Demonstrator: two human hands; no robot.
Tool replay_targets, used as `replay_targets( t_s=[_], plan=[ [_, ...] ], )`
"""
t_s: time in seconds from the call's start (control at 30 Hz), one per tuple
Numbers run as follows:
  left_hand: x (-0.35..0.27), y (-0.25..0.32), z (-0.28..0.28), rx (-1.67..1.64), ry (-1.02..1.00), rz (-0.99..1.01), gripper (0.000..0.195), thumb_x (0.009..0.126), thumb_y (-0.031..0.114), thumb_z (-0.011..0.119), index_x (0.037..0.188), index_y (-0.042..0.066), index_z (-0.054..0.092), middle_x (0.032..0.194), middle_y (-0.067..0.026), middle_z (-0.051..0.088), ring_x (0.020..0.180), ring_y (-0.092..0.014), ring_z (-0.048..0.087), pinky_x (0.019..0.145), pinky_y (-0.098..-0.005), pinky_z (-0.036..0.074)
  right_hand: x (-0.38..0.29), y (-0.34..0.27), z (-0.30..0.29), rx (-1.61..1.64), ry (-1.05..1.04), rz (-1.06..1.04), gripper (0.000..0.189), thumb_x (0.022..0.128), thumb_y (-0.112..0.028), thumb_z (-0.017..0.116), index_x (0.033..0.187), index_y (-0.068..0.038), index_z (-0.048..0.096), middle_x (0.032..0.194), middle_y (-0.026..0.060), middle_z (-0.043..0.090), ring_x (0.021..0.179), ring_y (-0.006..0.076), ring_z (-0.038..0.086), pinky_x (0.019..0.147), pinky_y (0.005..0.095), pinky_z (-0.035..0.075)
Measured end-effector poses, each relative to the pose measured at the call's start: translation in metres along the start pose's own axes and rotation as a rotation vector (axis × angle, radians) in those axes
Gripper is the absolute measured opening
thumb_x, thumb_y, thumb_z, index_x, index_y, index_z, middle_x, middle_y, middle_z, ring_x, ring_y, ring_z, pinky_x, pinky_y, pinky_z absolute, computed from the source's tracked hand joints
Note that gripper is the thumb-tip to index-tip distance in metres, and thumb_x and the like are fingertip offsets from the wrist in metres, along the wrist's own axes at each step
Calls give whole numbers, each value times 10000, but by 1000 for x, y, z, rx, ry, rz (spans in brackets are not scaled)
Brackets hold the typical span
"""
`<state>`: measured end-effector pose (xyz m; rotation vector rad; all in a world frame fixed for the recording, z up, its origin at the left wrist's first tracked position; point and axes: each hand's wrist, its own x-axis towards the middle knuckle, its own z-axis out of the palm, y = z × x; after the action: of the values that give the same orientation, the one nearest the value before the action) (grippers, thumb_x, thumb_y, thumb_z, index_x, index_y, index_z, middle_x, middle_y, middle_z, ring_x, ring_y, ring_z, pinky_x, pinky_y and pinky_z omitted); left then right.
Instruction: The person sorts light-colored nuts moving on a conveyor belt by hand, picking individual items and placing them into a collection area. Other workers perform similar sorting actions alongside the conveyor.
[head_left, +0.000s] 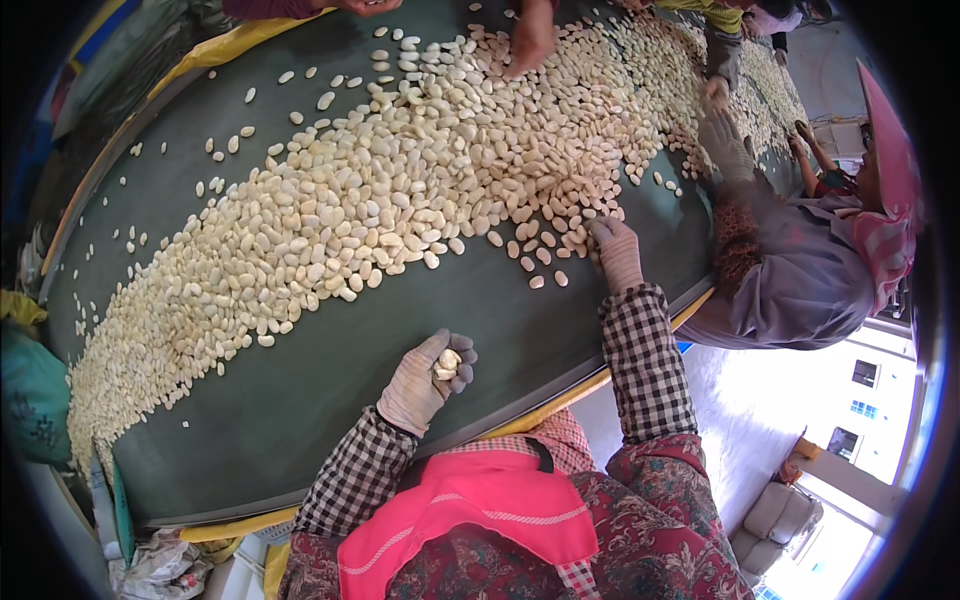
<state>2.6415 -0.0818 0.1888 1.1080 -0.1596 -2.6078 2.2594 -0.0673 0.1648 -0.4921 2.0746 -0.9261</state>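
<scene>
A long heap of pale, kidney-shaped white beans (360, 202) runs along a dark green belt-like surface (292, 397). My left hand (429, 380), in a light work glove with grey fingertips, is cupped palm up near the front edge. Several beans (448, 364) rest in its curled fingers. Farther forward and to the right, my gloved right hand (615, 247) reaches to the near side of the heap, its fingertips touching beans there. Whether those fingers grip a bean is hidden. A few loose beans (536, 282) lie just left of it.
Yellow edging (555, 401) runs along the table's near rim. At my right, a person in grey (802, 270) works with gloved hands over the beans. Across the heap another person's hand (533, 45) reaches in. A green sack (34, 394) stands by the left end.
</scene>
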Motion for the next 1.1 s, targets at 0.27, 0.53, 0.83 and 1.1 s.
replay_targets(
  t_s=[0.27, 0.53, 0.83, 1.1],
  plan=[
    [-18, 10, -15, -9, -13, 17, 350, 1003, 383, 592, 1026, 40, 657, 920, -77, 658, 748, -153, 630, 627, -237, 506, 18, -47, 46, -852, 321, -307, 279, 940, -335, 627, 1073, -93, 662, 1005, 209, 718, 991, 383, 664, 860, 443, 502],
    [-27, 17, -34, -20, -19, 8, 353, 1004, 388, 587, 1020, 42, 654, 921, -81, 660, 743, -156, 630, 614, -245, 499, -1, -45, 22, 455, -9, 10, 133, 928, -193, 614, 934, -61, 605, 735, 20, 596, 464, 78, 471, 373, 234, 326],
    [-39, 23, -47, -7, -22, -15, 364, 1007, 390, 583, 1039, 34, 650, 931, -83, 664, 754, -159, 635, 615, -247, 504, -19, -29, 75, -792, 344, -224, 321, 905, -321, 675, 1040, -30, 673, 966, 191, 715, 924, 341, 681, 824, 418, 520],
    [-20, 43, -35, -11, -210, -77, 449, 1025, 422, 539, 1247, 36, 602, 1029, -89, 680, 838, -200, 684, 664, -280, 549, -101, -79, 108, -573, -12, -404, 214, 926, -262, 670, 1010, -65, 668, 874, 153, 702, 827, 310, 688, 742, 391, 538]
  ],
)
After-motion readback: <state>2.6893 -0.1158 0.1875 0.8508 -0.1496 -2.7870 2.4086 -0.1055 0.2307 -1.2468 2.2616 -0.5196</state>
